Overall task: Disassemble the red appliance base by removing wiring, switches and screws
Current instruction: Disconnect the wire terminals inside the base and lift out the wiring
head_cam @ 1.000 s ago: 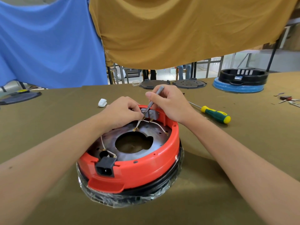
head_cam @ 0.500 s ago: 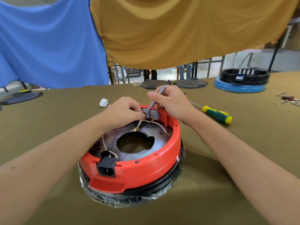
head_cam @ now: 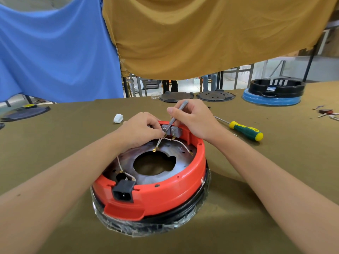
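A dark flat disc lies at the far left edge of the counter, which is covered in olive-brown cloth. A small white plastic part rests on the counter just left of the hands.

The red appliance base sits upside down near the middle of the front edge, on a black ring wrapped in clear film. A black power socket is set in its near wall. Inside, a metal plate with a large central opening is exposed. White wires with brass ring terminals run from two grey switch blocks mounted at the far inner wall.

The left hand is curled at the far rim, its fingertips pinching a wire next to the left switch block. The right hand grips a thin grey metal tool between thumb and fingers; the tool slants down, and its tip meets the switch blocks just beside the left fingertips.

A screwdriver with a green-and-yellow handle lies on the counter right of the base, apart from it. Two dark round plates lie along the far edge. A black housing on a blue ring stands at the far right. Small loose parts lie at the right edge; their kind cannot be told.
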Demonstrator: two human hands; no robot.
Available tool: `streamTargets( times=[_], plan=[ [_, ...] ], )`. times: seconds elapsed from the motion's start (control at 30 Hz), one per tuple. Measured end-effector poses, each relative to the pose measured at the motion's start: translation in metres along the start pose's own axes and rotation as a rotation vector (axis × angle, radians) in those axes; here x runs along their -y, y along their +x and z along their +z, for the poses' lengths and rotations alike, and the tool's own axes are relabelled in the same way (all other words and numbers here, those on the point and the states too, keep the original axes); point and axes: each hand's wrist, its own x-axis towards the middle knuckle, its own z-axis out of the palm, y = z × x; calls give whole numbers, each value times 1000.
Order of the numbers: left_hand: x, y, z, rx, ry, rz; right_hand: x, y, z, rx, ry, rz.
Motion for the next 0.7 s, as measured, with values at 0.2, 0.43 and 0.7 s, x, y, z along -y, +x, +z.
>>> streamTargets(
  times=[0.2,0.43,0.7],
  plan=[
    [1,1,1,1,19,9,1,0,1,5,30,31],
    [3,1,1,-7,3,10,2,-2,1,-34,-19,-16],
    [1,0,0,6,8,25,5,-3,0,-19,-16,3]
  ],
)
